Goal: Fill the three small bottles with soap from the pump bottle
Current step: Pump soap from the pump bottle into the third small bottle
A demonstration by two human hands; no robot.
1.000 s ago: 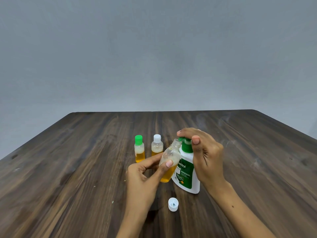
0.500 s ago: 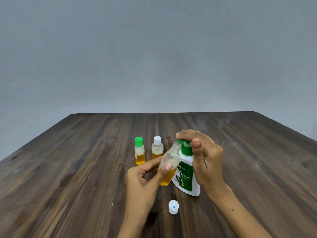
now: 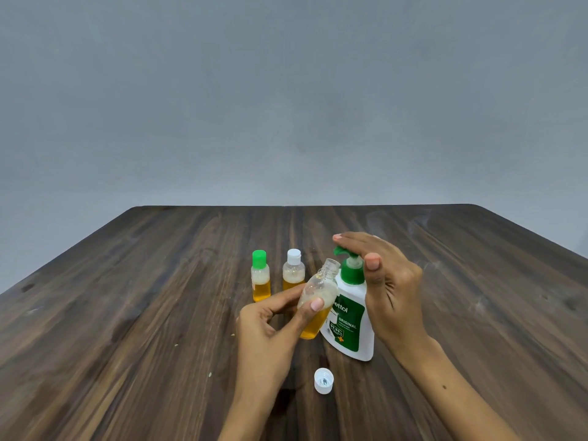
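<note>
Now | left hand (image 3: 270,326) pinches open bottle (image 3: 318,297), right hand (image 3: 381,281) flat on pump (image 3: 348,259) | keep mouth under spout, press slowly.

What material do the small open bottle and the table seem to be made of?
Small open bottle: probably clear glossy plastic, since the amber soap and foam show through its wall; glass is not excluded. Table: dark wood or wood-look laminate with a matte finish, judging by the long grain streaks; which one is unclear.
</note>
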